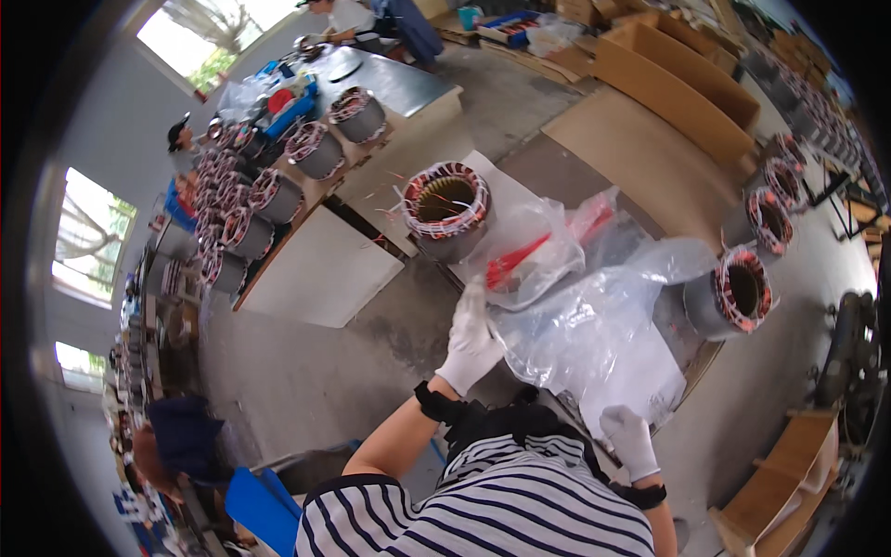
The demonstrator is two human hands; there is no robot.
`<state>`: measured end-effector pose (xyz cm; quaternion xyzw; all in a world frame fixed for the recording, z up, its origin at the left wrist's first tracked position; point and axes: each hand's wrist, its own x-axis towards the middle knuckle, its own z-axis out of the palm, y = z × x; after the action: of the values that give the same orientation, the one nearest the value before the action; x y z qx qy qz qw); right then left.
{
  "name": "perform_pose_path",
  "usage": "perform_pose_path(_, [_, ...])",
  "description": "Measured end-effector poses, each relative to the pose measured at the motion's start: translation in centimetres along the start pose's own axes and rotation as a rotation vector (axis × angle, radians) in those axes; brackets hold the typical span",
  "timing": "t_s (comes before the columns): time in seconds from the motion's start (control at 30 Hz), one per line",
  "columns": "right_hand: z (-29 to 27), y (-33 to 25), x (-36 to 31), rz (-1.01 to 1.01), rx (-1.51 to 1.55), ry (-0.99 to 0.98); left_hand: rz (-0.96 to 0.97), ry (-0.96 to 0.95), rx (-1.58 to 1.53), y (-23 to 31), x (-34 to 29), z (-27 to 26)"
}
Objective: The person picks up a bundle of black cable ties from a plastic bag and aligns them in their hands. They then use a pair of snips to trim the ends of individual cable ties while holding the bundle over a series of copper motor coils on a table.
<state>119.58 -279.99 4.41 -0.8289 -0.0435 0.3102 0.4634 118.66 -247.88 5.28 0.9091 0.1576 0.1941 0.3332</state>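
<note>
A large clear plastic bag (pixel 575 330) lies spread over the worktable in front of me. Red material (pixel 520 260) shows through its far part. My left hand (pixel 471 342), in a white glove, is closed on the bag's left edge with fingers pointing away from me. At the bag's near right corner is my right hand (pixel 631 440), also gloved, its fingers curled into a fist; what it holds is hidden. Just beyond the bag stands a motor stator (pixel 447 212), a grey cylinder with laced copper windings and loose red leads around its upper rim.
More stators (pixel 729 297) stand along the table's right side. Several others crowd the bench (pixel 399 79) at the left, near a blue tray (pixel 292 116). Open cardboard boxes (pixel 677 88) lie beyond the table. Two people sit at the far left. A wooden crate (pixel 780 487) is at lower right.
</note>
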Motion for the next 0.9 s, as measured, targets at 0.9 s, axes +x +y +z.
perform_pose_path(0.9, [-2.2,-28.6,7.4,-0.531,0.245,-1.069,-1.014,0.859,-0.312,16.2,-34.9,6.2])
